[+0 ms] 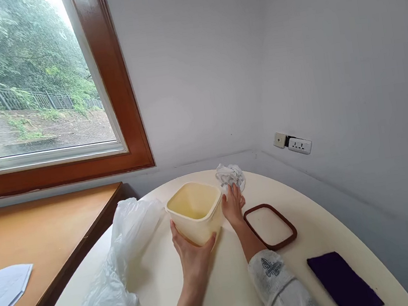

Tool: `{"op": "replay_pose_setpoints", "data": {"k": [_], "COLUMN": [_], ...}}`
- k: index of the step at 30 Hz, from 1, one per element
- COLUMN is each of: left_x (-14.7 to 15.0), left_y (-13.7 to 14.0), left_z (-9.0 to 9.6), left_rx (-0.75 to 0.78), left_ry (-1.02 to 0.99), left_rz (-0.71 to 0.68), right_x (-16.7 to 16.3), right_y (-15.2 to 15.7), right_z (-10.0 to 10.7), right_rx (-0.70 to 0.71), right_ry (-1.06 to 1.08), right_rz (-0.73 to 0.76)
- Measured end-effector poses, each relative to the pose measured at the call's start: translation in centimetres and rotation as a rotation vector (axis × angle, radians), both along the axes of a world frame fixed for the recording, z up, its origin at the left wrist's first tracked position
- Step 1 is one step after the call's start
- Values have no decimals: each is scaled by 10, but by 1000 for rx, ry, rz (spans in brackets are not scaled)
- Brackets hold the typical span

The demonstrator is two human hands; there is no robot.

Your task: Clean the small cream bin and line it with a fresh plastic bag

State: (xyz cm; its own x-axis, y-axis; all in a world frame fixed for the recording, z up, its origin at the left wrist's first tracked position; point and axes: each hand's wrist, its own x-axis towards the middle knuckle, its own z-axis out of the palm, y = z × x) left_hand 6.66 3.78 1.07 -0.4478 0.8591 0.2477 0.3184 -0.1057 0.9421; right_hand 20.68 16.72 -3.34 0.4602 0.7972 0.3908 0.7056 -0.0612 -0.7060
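Tub (199,230): on or just over the table (160,279)
Left hand (196,262): we grip the tub's near side
Right hand (234,208): open, right of the tub, by our crumpled bag (228,172)
Paper (4,289): left of the tub, writing we can't read

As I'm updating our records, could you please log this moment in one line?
left hand: holding cream container | right hand: at crumpled white bag, contact unclear | brown-rimmed lid: on table | dark purple cloth: on table

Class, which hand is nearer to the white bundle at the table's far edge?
Right. The right hand is at the near side of the bundle; the left hand is farther off, cupping the near side of the tub.
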Motion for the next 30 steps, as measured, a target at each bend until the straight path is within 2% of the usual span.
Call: {"op": "replay_pose_setpoints", "data": {"k": [12, 18, 30], "left_x": [-6, -19, -36], "left_y": [1, 7, 0], "left_z": [3, 4, 5], "left_rx": [18, 59, 82], "left_ry": [49, 80, 91], "left_rz": [-34, 17, 72], "right_x": [-5, -6, -1], "right_y": [-22, -52, -125], "right_z": [8, 12, 24], "right_rx": [98, 187, 249], "right_ry": [13, 86, 336], "right_rz": [53, 163, 424]}}
